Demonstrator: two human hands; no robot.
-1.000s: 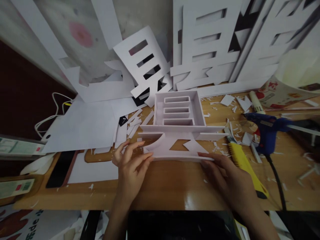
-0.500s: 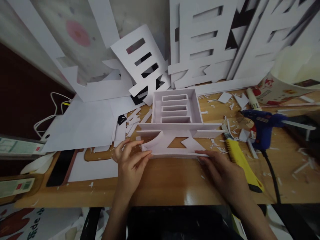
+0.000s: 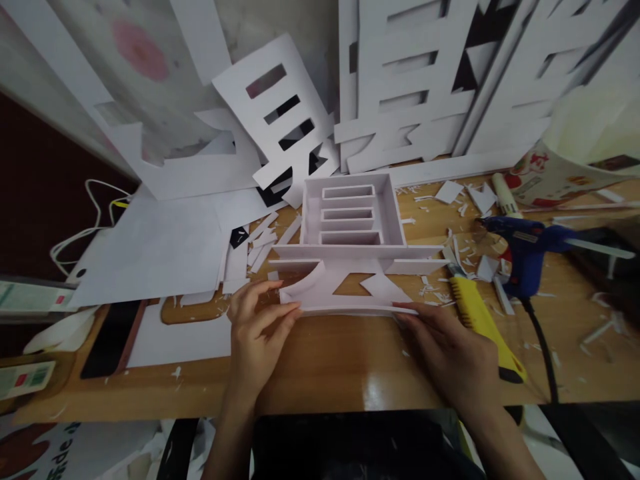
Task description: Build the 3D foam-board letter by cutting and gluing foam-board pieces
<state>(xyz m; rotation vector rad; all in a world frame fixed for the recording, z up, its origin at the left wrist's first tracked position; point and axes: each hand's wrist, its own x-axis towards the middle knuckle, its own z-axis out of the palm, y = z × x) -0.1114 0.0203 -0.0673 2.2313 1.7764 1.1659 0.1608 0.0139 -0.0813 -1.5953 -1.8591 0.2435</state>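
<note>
A white foam-board structure [image 3: 350, 250] lies on the wooden table, with a walled box at its far part holding three slotted frames. Along its near edge runs a thin white strip [image 3: 350, 311]. My left hand [image 3: 260, 327] pinches the strip's left end between thumb and fingers. At the strip's right end, my right hand [image 3: 450, 340] grips it with thumb and fingertips. Between the strip and the long crosswise walls are a curved piece at the left and a zigzag cutout in the middle.
To the right are a yellow cutter [image 3: 485, 327], a blue glue gun [image 3: 525, 250] with its cable, and a paper bucket [image 3: 560, 173]. White sheets [image 3: 160, 247] and a phone [image 3: 113, 339] lie left. Cut-out panels [image 3: 405, 80] lean behind; scraps are scattered about.
The view has shifted slightly, so things at the left appear further left. Both hands keep their hold on the strip's ends.
</note>
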